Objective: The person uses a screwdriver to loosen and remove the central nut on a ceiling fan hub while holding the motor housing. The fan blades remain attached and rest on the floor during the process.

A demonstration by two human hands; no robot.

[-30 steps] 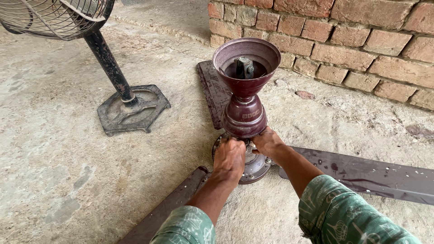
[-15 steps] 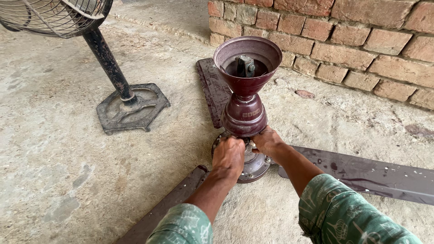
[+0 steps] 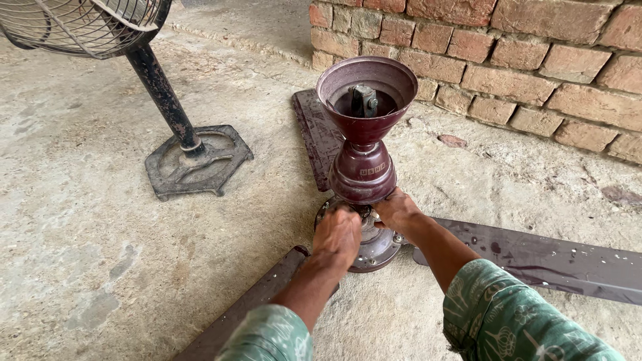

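A maroon ceiling fan lies on the concrete floor with its down-rod pointing up. Its cup-shaped canopy (image 3: 366,93) tops the rod, above a rounded lower cover (image 3: 362,174). My left hand (image 3: 338,234) rests on the motor housing (image 3: 378,247) at the rod's base, fingers curled over it. My right hand (image 3: 396,210) grips the same spot from the right, just under the lower cover. Three dark blades spread out: one towards the wall (image 3: 317,137), one to the right (image 3: 548,257), one towards me (image 3: 244,317). What my fingers pinch is hidden.
A pedestal fan stands at the left on a heavy square metal base (image 3: 197,160), with its pole (image 3: 160,93) and wire cage (image 3: 80,23) above. A red brick wall (image 3: 508,60) runs along the back right. The floor is rough, stained concrete (image 3: 87,254).
Both hands have stayed at the base of the rod, with only slight shifts of the fingers. The fan has not moved.
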